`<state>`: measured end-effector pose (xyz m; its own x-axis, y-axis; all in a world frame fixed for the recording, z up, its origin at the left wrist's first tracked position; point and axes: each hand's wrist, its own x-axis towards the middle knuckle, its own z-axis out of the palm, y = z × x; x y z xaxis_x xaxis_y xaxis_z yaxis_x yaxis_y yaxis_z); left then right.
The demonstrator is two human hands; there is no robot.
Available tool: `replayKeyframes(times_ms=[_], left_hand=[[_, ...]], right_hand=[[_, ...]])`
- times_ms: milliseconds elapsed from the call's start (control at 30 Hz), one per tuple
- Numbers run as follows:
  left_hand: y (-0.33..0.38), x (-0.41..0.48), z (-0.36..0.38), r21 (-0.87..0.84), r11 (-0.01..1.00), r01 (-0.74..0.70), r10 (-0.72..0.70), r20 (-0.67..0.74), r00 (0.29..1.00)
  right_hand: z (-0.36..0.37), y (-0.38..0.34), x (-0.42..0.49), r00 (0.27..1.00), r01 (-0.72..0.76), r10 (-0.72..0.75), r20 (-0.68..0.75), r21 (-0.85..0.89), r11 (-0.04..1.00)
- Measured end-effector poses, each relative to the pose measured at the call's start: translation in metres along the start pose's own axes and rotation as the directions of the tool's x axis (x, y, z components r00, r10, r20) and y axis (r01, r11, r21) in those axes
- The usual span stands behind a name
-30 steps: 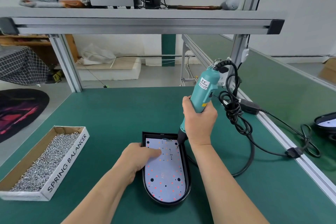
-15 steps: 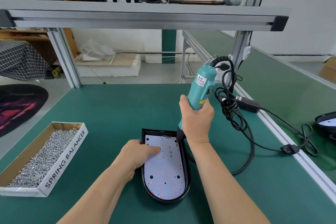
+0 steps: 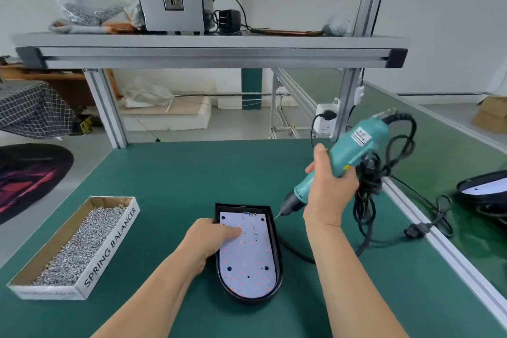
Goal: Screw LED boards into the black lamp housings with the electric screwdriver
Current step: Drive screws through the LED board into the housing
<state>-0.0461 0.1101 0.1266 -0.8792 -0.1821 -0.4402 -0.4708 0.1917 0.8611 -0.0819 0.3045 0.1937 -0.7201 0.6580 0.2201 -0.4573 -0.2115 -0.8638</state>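
On green table [image 3: 170, 178], front centre: black lamp housing [image 3: 277, 255], LED board [image 3: 247, 263] lying inside. Just right of housing: slack black cord [image 3: 367, 217], likely to snag on approach and pull the bit off line. Electric screwdriver [image 3: 354, 148] tilted, wrapped fully in right hand [image 3: 329, 189]; bit tip in air beside housing's upper right rim, off the board. Left hand [image 3: 211, 239] gripping nothing, index finger pressed on board. Hazards: slanted entry, cross-threading, scratched LEDs; board shift on eased pressure. No screw discernible on bit.
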Motion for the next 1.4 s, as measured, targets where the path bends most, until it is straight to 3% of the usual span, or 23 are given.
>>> replayKeyframes(times_ms=[133, 267, 400, 467, 567, 700, 967, 1400], left_hand=[[0.000, -0.006, 0.001, -0.020, 1.000, -0.020, 0.019, -0.013, 1.000], [-0.002, -0.012, 0.001, -0.025, 0.999, -0.036, 0.036, -0.014, 0.999], [-0.003, -0.016, -0.002, -0.018, 1.000, 0.006, -0.007, -0.049, 0.999], [-0.003, -0.019, -0.006, -0.184, 0.981, 0.056, -0.063, -0.029, 0.998], [-0.009, -0.023, -0.021, -0.579, 0.811, 0.084, -0.115, -0.018, 0.993], [-0.024, -0.040, -0.039, -0.777, 0.624, 0.081, -0.093, 0.029, 0.995], [-0.023, -0.065, -0.045, -0.821, 0.571, -0.006, 0.003, -0.005, 1.000], [-0.001, -0.086, -0.015, -0.786, 0.614, 0.075, 0.021, 0.111, 0.994]], right_hand=[[-0.026, 0.013, 0.001, 0.917, -0.357, 0.368, -0.155, 0.092, 0.930], [-0.050, 0.027, -0.009, 0.827, -0.541, 0.558, -0.075, 0.164, 0.825], [-0.064, 0.034, -0.025, 0.844, -0.530, 0.536, -0.026, 0.121, 0.839], [-0.067, 0.034, -0.030, 0.867, -0.491, 0.497, -0.041, 0.100, 0.865], [-0.070, 0.032, -0.032, 0.875, -0.468, 0.480, -0.064, 0.143, 0.872], [-0.073, 0.032, -0.032, 0.871, -0.467, 0.488, -0.064, 0.208, 0.860], [-0.075, 0.032, -0.031, 0.867, -0.472, 0.495, -0.057, 0.228, 0.852], [-0.075, 0.033, -0.030, 0.867, -0.467, 0.497, -0.051, 0.268, 0.843]])
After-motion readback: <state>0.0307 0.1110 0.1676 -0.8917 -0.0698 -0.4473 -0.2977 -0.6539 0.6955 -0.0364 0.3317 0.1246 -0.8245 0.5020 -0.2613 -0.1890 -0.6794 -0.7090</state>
